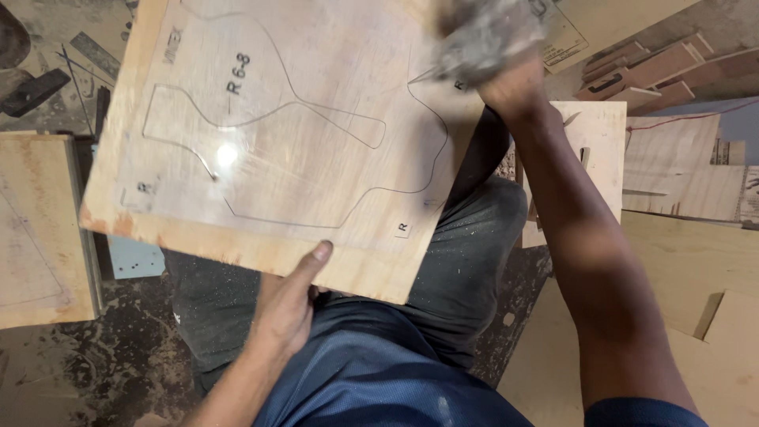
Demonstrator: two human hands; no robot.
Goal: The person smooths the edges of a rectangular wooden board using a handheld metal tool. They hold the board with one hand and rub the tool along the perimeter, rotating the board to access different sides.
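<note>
Propping the pale plywood panel with pencilled outlines (277, 142) by its near edge, the left hand (288, 304) grips it thumb-up, while the right hand (506, 75) presses a blurred grey wad (486, 35) at its far right corner.

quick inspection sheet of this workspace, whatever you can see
surface: dusty dark floor, wood offcuts about
job's things: plywood board with traced curved outlines, resting over the person's lap
clutter: plywood pieces at right, another board at left, dark tool top left
hands: left hand grips the board's near edge; right hand blurred at the far edge, contents unclear
cables: thin red cord at right
surroundings: workshop floor, sawdust
</note>
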